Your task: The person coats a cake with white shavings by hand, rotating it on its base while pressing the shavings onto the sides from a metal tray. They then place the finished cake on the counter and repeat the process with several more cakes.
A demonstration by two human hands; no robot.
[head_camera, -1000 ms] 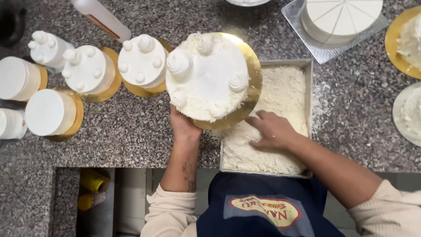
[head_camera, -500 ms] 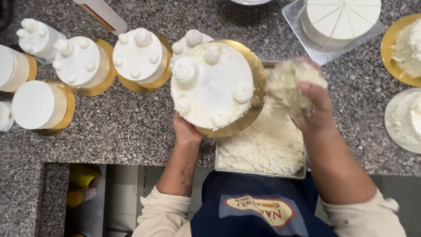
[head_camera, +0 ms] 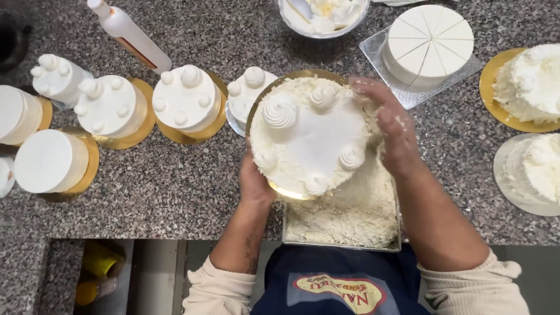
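**Cake coated over the tray**

On the granite worktop (head_camera: 175, 175), a flake-filled tray (head_camera: 350, 219) is overhung by the white cake (head_camera: 312, 137). Its gold board is gripped underneath by the left hand (head_camera: 255, 184); flakes are pressed on by the flattened right hand (head_camera: 392, 131).

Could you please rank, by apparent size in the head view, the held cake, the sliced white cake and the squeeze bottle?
1. Held cake, though raised nearer the camera.
2. Sliced white cake.
3. Squeeze bottle.
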